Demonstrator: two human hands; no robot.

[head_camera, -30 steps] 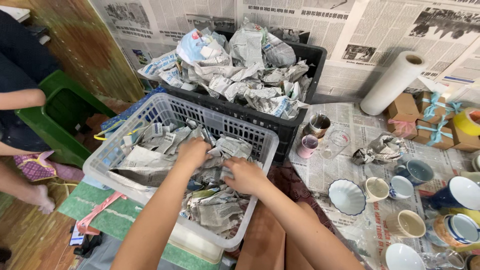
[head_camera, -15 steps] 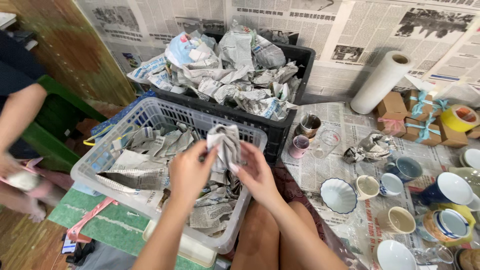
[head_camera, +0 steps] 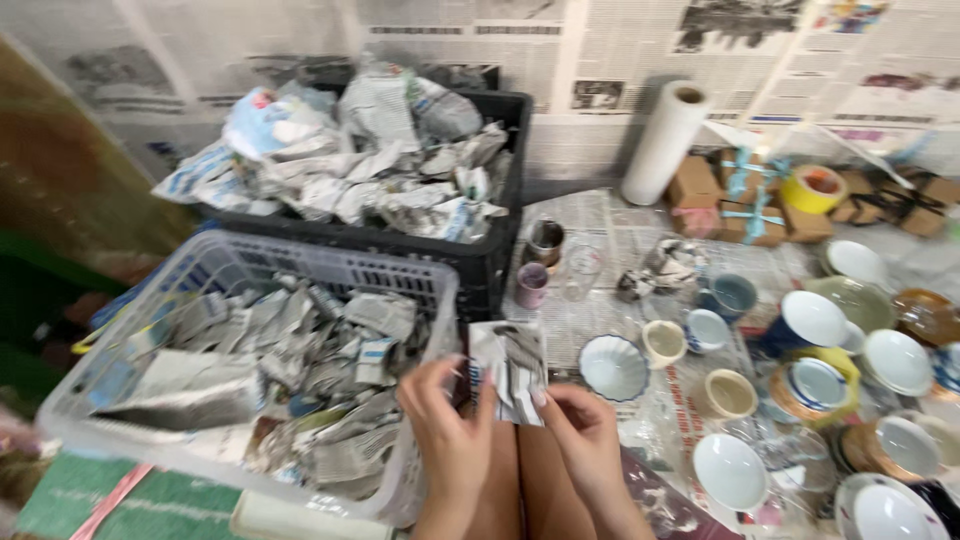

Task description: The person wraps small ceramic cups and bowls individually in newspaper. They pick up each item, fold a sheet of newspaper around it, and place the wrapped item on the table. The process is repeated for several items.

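**2 hands on 1 newspaper bundle**

Both your hands pinch 1 newspaper-wrapped bundle (head_camera: 510, 370): your left hand (head_camera: 447, 432) has its fingers closed on the bundle's left edge, your right hand (head_camera: 583, 435) has its fingertips (head_camera: 541, 398) clamped on the lower right corner. You hold it above your knees, just right of the white basket (head_camera: 250, 262).

Half a second ago you held the bundle over the white basket's paper; now it has come out past the rim towards your lap, and the view has swung right, showing more crockery. 1 second ago both hands were buried in the basket's wrappings.

Counted outward: 2 crates, the white basket and 1 black crate (head_camera: 470, 262) behind it, both full of crumpled newspaper; 1 scalloped white bowl (head_camera: 612, 366) just right of the bundle; 1 pink cup (head_camera: 531, 284); 1 paper roll (head_camera: 664, 142); 1 yellow tape roll (head_camera: 812, 188).
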